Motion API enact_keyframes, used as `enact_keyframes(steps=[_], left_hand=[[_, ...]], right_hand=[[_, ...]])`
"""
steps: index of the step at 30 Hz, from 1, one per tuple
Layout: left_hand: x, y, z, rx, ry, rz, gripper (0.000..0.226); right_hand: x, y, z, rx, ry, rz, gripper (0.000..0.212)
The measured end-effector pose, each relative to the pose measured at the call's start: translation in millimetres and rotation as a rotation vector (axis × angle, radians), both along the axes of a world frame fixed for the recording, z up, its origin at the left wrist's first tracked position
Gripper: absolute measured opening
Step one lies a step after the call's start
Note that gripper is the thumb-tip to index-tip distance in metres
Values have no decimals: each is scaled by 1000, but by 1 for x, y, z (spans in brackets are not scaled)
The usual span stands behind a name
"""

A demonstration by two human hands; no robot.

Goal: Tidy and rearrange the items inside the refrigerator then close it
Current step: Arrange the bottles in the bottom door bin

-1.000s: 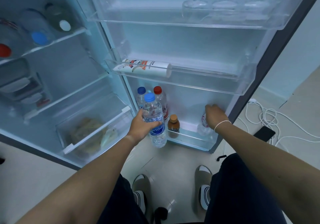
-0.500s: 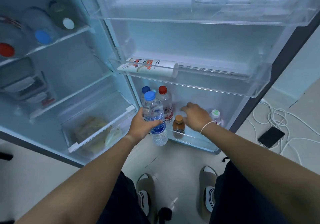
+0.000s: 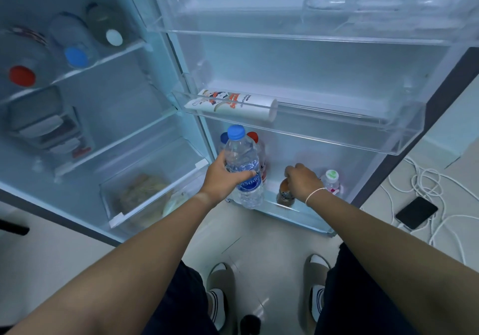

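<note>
- Landmark is the bottom door bin (image 3: 298, 211) of the open fridge, everything below is relative to that.
- Left hand (image 3: 220, 179) is wrapped around a blue-capped water bottle (image 3: 243, 169), held upright just in front of the bin's left end, base about level with the rim.
- Right hand (image 3: 302, 179) sits over the middle of the bin, fingers curled down onto the top of a small brown bottle (image 3: 285, 194) standing in it. Looks like a pinch on the cap, which is mostly hidden.
- Bottles actually standing in the bin: four. One blue cap (image 3: 223, 137) and one red cap (image 3: 253, 136) behind the held bottle, the brown one, and a small green-capped bottle (image 3: 331, 183) at the right end.
- One shelf up from the bin: a single white tube (image 3: 233, 104) lying on its side.
- On the floor right of the bin: one black phone (image 3: 416, 212) with white cables (image 3: 425, 187).
</note>
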State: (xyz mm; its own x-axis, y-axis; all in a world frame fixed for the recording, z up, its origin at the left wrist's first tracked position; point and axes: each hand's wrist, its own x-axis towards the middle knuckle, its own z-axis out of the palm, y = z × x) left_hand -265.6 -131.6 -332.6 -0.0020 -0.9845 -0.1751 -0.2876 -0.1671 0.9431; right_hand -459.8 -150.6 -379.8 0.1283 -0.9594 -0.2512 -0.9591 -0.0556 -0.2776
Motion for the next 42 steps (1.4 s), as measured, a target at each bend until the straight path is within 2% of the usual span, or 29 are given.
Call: enact_keyframes(steps=[8,12,30,42], left_hand=[[-30,-8,-3,-23,-5,-50,51],[-44,-12,-15,-6,-6,-62,61],[-86,-32,-72,46,-131,-20,51],[-101,-44,-75,74,-94,74,54]], right_hand=[[-28,2,16,0,81,-45,33],[-26,5,13,3,95,-46,34],[-35,3,-4,24,63,-58,33],[-34,-1,-6,15,67,-76,33]])
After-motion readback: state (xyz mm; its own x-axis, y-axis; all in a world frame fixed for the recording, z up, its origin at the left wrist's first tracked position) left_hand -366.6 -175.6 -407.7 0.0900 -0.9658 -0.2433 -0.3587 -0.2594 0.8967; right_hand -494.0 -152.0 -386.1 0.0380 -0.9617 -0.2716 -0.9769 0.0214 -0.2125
